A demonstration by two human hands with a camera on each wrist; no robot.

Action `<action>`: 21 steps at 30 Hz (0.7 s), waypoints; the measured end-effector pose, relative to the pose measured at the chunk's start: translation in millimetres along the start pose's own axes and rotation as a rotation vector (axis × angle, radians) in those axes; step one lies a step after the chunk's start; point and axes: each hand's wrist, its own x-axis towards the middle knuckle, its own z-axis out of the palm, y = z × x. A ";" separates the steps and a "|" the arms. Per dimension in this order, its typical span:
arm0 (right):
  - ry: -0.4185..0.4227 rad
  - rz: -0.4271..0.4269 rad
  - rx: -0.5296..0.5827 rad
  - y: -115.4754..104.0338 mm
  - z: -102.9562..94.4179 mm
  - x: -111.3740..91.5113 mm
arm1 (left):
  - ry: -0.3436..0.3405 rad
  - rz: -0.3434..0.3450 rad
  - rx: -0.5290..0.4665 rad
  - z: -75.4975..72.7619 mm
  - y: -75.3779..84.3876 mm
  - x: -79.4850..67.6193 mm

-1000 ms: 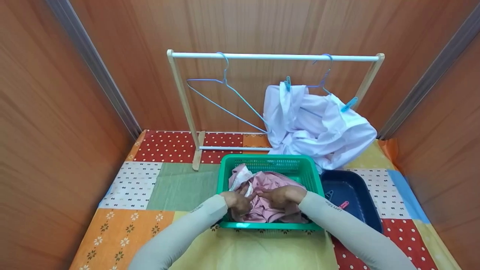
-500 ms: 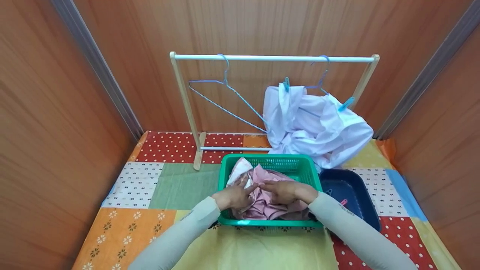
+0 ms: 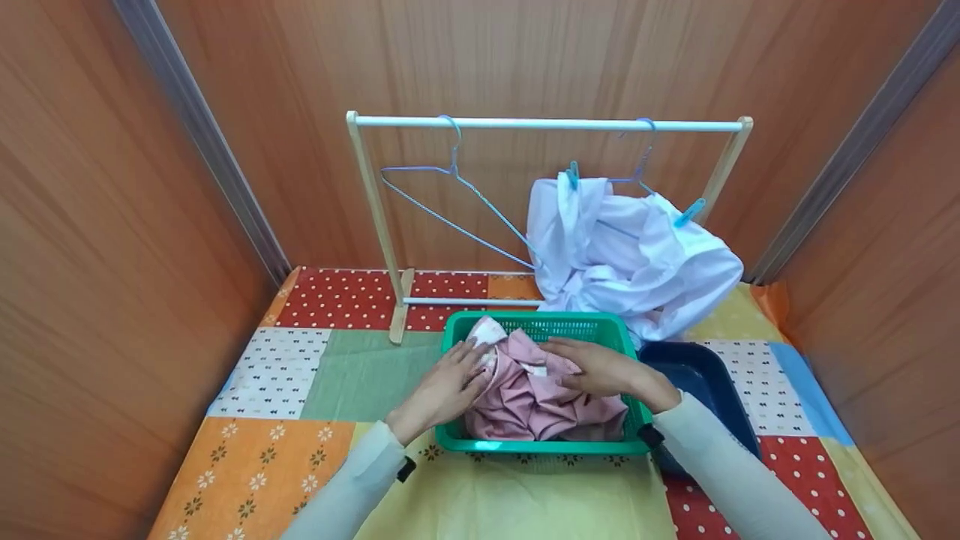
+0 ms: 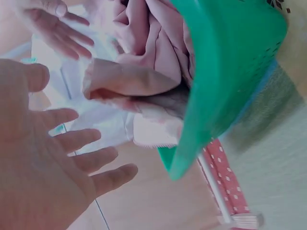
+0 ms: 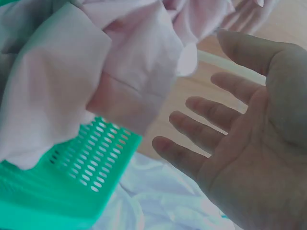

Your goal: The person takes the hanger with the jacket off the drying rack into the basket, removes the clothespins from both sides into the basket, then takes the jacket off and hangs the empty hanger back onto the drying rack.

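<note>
Sleeves, pale and long, come in from the near edge on both sides, a small black piece (image 3: 406, 469) showing at the left wrist. Left hand (image 3: 444, 384) now: fingers straight and spread wide, over the basket's left side, and it's gripping nothing! Across from it, the right hand (image 3: 600, 371) is just as wide, palm down, fingers stretched over the basket's right side. Both wrist views show daylight between fingers and cloth.

And there's the pink garment (image 3: 517, 401), bunched in soft folds, lying right between the two hands and a little below them, just beside the fingertips on either side. A white printed part (image 3: 487, 331) peeks up near the left fingers.

Around it all, the green basket (image 3: 540, 448), its far wall pierced with slots. Just beside, on the right, a dark blue tray (image 3: 697, 371), partly behind the right forearm. Patchwork cloth (image 3: 525, 495) underneath everything.

Farther back, the rack (image 3: 547, 124)! One blue hanger (image 3: 486, 201) hooks over its bar at left; at right, a white garment (image 3: 622, 270) drapes from another, two blue clips (image 3: 574, 175) on it. Wood-grain panel (image 3: 517, 60) behind.
</note>
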 end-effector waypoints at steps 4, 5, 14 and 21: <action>0.054 -0.004 -0.003 3.5 -7.7 -8.5 | 0.090 -0.085 -0.102 0.5 -10.9 -11.2; 0.063 0.001 -0.004 4.7 -9.5 -10.6 | 0.105 -0.110 -0.134 1.2 -13.7 -13.7; 0.143 0.047 0.008 12.5 -25.7 -24.9 | 0.176 -0.264 -0.437 13.8 -41.7 -28.8; 0.249 0.062 0.007 18.8 -37.0 -33.8 | 0.133 -0.360 -0.587 26.7 -55.1 -34.8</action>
